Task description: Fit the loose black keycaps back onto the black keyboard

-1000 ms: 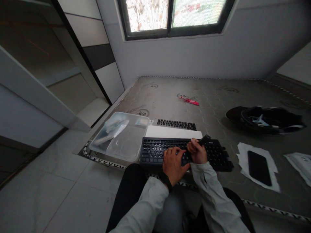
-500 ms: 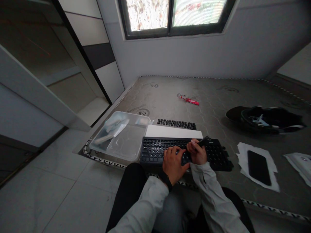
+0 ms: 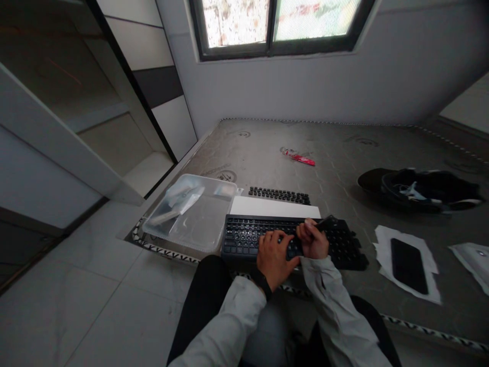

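Observation:
A black keyboard (image 3: 241, 239) lies lengthwise in front of me at the near edge of the surface. Over its keys rests my left hand (image 3: 275, 257), fingers bent and a little apart, thumb pointing toward the right hand. My right hand (image 3: 314, 239) is closed in a fist over the keyboard's right half, around a dark slim tool (image 3: 326, 223) that sticks out to the upper right; its kind I cannot make out. Beneath and right of that hand is a black panel (image 3: 344, 247) with rows of squares and a notched right edge. My hands hide the middle of the keyboard.
Behind the keyboard lie a white strip (image 3: 275, 207) and a row of black keycaps (image 3: 279, 194). A clear plastic tray (image 3: 202, 224) stands left, with small packets inside. Rightward are a phone (image 3: 409, 266) on white paper and a black cap (image 3: 420, 188). A red wrapper (image 3: 301, 158) lies farther back.
The whole view has shifted very slightly. Both hands keep nearly the same pose on the keyboard, and the dark tool is still in the right hand.

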A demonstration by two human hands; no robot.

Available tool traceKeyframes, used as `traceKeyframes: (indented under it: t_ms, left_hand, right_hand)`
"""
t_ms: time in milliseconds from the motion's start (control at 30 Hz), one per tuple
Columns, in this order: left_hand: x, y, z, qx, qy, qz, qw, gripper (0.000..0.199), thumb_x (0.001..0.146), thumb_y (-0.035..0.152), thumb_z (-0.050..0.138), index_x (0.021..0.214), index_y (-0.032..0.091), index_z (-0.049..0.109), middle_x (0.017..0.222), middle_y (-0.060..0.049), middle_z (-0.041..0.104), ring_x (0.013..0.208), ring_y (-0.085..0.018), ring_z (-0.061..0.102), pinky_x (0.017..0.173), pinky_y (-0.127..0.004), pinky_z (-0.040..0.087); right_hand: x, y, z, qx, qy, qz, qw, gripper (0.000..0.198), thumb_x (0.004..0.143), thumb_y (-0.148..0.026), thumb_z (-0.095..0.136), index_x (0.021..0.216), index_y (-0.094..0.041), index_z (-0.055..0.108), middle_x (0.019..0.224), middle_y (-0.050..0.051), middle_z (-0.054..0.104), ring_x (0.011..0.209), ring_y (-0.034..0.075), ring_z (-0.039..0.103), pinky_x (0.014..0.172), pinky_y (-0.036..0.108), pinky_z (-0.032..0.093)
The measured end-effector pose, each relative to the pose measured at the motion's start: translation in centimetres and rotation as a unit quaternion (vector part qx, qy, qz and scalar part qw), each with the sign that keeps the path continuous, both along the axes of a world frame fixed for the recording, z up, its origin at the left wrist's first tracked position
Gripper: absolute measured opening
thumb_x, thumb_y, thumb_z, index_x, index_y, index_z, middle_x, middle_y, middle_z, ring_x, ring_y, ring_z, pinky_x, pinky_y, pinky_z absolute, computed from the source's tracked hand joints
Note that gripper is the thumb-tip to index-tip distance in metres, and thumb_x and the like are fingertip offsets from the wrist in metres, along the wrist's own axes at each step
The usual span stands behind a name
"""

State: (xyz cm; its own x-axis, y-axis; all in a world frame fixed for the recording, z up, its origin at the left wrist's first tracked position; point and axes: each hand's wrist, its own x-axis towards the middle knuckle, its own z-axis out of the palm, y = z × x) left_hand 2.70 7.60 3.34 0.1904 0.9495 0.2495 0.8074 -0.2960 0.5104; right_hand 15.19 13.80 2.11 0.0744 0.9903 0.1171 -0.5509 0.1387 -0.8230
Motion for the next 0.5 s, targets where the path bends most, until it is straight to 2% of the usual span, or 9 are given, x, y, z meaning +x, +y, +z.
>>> traceKeyframes:
  t_ms: [200, 367, 500]
  left_hand:
    - [0.0, 0.0, -0.1, -0.002, 0.006, 0.007, 1.0, 0.053, 0.071, 0.044, 0.076, 0.119, 0.031, 0.056, 0.116, -0.001, 0.054, 0.108, -0.023, 0.046, 0.094, -0.042, 0.039]
    - [0.1, 0.0, -0.1, -0.002, 0.009, 0.003, 1.0, 0.052, 0.074, 0.046, 0.074, 0.12, 0.031, 0.056, 0.117, -0.003, 0.054, 0.108, -0.025, 0.046, 0.092, -0.043, 0.04]
    - [0.1, -0.1, -0.2, 0.002, 0.01, 0.006, 1.0, 0.053, 0.073, 0.047, 0.074, 0.12, 0.032, 0.056, 0.116, -0.001, 0.054, 0.107, -0.023, 0.046, 0.092, -0.042, 0.04]
  right_hand:
    - [0.5, 0.1, 0.4, -0.022, 0.018, 0.024, 0.999, 0.041, 0.079, -0.034, 0.065, 0.053, -0.021, 0.035, 0.042, -0.008, 0.022, 0.039, 0.007, 0.019, 0.039, 0.025, 0.017]
    - [1.3, 0.4, 0.7, -0.066, 0.04, 0.051, 0.996, 0.038, 0.077, -0.037, 0.064, 0.054, -0.022, 0.037, 0.043, -0.007, 0.023, 0.04, 0.008, 0.02, 0.039, 0.025, 0.02]
    - [1.3, 0.6, 0.8, -0.072, 0.006, 0.069, 0.995, 0.038, 0.08, -0.039, 0.063, 0.056, -0.023, 0.038, 0.044, -0.008, 0.024, 0.04, 0.008, 0.02, 0.039, 0.025, 0.022]
